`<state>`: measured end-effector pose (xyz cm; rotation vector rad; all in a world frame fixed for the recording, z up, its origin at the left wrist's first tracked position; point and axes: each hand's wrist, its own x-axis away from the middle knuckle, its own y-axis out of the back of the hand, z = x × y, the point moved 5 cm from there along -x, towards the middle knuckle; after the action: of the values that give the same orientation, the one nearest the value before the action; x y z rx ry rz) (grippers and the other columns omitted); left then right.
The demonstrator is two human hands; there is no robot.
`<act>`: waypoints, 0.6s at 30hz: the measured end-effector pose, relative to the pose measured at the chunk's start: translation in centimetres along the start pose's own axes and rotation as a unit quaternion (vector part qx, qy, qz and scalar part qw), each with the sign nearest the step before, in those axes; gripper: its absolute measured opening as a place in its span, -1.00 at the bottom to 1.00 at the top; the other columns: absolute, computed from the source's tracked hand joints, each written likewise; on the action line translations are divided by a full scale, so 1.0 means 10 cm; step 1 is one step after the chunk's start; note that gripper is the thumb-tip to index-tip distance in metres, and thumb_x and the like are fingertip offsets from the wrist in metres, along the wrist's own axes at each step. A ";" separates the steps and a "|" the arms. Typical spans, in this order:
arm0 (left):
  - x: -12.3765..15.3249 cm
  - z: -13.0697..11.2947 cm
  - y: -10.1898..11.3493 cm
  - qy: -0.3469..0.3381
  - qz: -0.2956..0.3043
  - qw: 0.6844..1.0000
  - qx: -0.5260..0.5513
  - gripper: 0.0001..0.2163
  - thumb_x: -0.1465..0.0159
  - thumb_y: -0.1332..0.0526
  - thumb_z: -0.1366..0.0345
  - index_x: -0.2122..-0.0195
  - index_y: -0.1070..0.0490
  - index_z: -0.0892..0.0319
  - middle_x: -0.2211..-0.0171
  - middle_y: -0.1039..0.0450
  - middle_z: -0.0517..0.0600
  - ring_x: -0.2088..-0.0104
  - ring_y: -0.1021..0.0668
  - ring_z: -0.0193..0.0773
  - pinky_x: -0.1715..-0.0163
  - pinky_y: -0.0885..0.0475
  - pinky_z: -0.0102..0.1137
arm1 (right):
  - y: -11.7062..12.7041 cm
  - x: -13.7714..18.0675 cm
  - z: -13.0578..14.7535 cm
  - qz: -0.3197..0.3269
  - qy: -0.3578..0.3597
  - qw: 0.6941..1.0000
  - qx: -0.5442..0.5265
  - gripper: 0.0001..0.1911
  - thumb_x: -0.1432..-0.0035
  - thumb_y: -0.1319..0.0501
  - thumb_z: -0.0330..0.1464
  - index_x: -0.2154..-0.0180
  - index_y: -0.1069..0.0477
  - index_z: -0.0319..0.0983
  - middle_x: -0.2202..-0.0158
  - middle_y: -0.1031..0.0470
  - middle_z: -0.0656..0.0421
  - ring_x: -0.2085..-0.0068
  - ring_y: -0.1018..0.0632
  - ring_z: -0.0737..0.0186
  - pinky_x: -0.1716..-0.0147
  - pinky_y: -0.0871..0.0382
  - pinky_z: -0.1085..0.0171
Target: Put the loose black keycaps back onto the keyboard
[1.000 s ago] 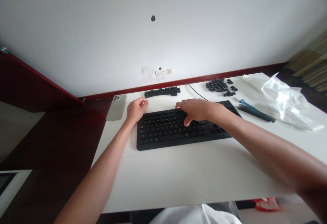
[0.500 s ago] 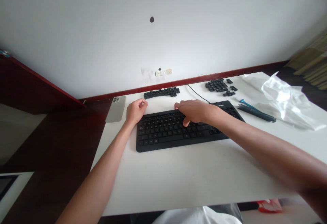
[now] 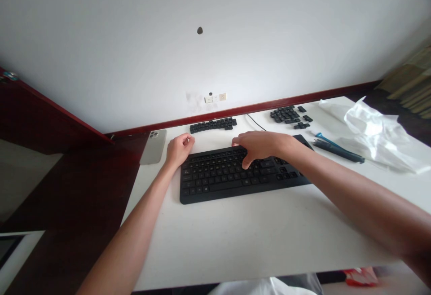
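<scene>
A black keyboard lies in the middle of the white table. My left hand rests curled at the keyboard's far left corner, its fingers closed against the edge, and what they hold, if anything, is hidden. My right hand lies over the upper middle of the keyboard, fingers bent down onto the keys and thumb pressing a key. A row of loose black keycaps sits behind the keyboard. A second cluster of keycaps lies at the far right.
A phone lies face down left of my left hand, near the table's edge. A dark pen-like tool with a blue-tipped tool lies right of the keyboard, beside a crumpled clear plastic bag. A cable runs back toward the wall, which carries sockets.
The view has tilted slightly, so everything sits a little lower in the picture. Both hands stay at the same places on the keyboard.
</scene>
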<state>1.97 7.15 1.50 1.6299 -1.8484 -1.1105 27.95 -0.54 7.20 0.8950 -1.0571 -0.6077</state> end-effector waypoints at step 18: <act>0.01 0.03 0.00 0.000 0.003 1.000 0.004 -0.73 -0.33 -0.15 0.08 0.40 -0.46 0.10 0.58 -0.33 -0.12 0.49 -0.37 -0.28 0.41 -0.15 -0.38 | -0.01 -0.32 -0.28 -0.184 -0.039 0.981 0.041 -0.21 -0.28 -0.11 -0.42 -0.50 -0.07 -0.24 0.11 -0.67 -0.11 0.02 -0.64 -0.18 0.10 -0.40 0.06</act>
<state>1.76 7.15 1.34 1.6278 -1.8591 -1.1005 29.33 2.85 4.97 1.1591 -0.9982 -0.9176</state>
